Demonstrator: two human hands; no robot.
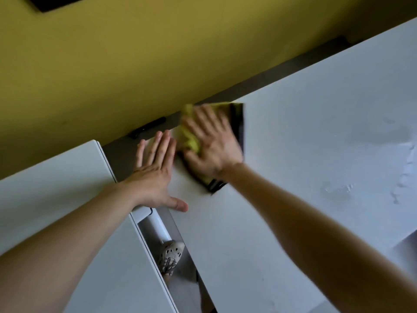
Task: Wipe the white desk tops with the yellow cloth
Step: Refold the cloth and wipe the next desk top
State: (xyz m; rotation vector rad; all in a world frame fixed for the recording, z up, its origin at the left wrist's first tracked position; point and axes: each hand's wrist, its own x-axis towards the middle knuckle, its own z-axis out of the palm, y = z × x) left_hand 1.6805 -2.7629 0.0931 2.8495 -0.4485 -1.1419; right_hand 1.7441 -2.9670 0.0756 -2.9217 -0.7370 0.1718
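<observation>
At the far left corner of the larger white tabletop [304, 154], the right hand [212, 141] lies spread flat, fingers straight though blurred, pressing the crumpled yellow cloth with dark striped borders [191, 143] against the surface. The left hand [155, 175] rests open and flat just beside it, near the tabletop's left edge. The cloth sits close to both the far edge and the narrow gap [158, 224] before the second white tabletop [56, 188]. A hard stroke outward would likely push it over an edge. Wet streaks [404, 177] near the right edge suggest a slick surface on which a bracing palm could slide.
</observation>
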